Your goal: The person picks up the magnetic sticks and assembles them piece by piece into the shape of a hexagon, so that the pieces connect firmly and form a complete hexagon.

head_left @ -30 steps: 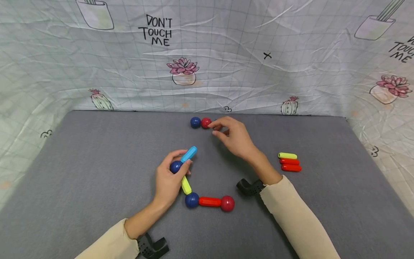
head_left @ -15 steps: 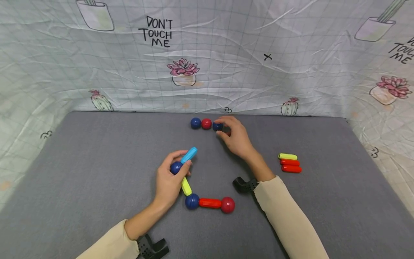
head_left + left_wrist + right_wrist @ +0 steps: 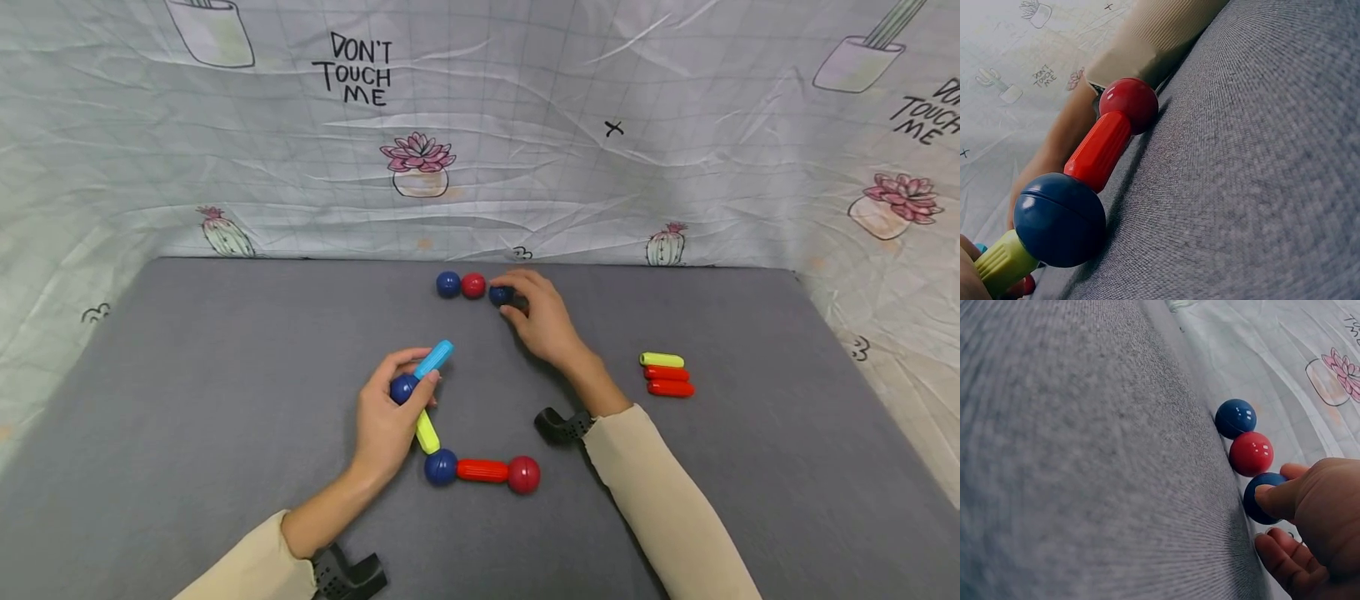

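Note:
My left hand [image 3: 386, 421] grips a chain of magnetic sticks and balls by its upper blue ball [image 3: 403, 388]. From that ball a light blue stick [image 3: 434, 359] points up and away, and a yellow stick [image 3: 427, 432] runs down to a second blue ball [image 3: 441, 467]. A red stick [image 3: 482, 471] joins this one to a red ball [image 3: 523, 474]. At the far edge my right hand [image 3: 542, 317] pinches a loose blue ball [image 3: 1260, 503] between thumb and fingers. Beside it sit a loose red ball [image 3: 1251, 454] and another blue ball [image 3: 1235, 419].
One loose yellow stick [image 3: 662, 360] and two red sticks [image 3: 670, 388] lie side by side at the right. The grey table [image 3: 225, 375] ends at a printed white cloth [image 3: 555, 192] behind the loose balls.
My right hand has drawn slightly right and nearer, so the blue ball it pinches now shows, a little apart from the red one. The left hand keeps its hold on the chain.

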Demonstrator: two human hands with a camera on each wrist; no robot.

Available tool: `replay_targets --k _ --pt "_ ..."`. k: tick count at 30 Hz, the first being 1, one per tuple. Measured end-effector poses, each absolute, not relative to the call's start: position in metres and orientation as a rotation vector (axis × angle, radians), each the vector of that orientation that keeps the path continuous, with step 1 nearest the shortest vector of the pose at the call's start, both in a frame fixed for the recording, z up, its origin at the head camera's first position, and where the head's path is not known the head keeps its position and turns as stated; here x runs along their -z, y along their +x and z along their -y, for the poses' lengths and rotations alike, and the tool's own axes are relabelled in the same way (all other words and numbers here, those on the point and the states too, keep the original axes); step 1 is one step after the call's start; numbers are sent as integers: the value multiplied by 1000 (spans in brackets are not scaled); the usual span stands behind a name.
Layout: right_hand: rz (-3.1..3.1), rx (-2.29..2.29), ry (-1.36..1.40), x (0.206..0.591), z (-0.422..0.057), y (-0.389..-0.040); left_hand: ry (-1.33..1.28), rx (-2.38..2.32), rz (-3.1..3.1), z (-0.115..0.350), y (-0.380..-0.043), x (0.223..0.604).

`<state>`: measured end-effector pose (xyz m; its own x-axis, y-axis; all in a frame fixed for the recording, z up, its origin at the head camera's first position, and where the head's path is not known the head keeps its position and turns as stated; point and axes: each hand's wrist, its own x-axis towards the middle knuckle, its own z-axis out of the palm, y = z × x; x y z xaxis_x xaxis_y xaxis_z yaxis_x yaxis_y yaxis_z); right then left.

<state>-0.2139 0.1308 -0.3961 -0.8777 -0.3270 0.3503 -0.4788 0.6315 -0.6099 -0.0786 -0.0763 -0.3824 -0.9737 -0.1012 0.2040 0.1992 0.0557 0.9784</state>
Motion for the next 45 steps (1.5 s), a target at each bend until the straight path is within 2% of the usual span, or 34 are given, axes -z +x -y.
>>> replay_targets --k 19,29,45 --pt "2753 -1077 587 393 -139 -216 -119 1996 2126 78 -78 383" --pt "2740 -1362 625 381 -142 -215 -111 1990 2140 78 -79 383" --pt "2683 -1657 956 356 -139 -204 -117 2001 2131 77 -80 382"
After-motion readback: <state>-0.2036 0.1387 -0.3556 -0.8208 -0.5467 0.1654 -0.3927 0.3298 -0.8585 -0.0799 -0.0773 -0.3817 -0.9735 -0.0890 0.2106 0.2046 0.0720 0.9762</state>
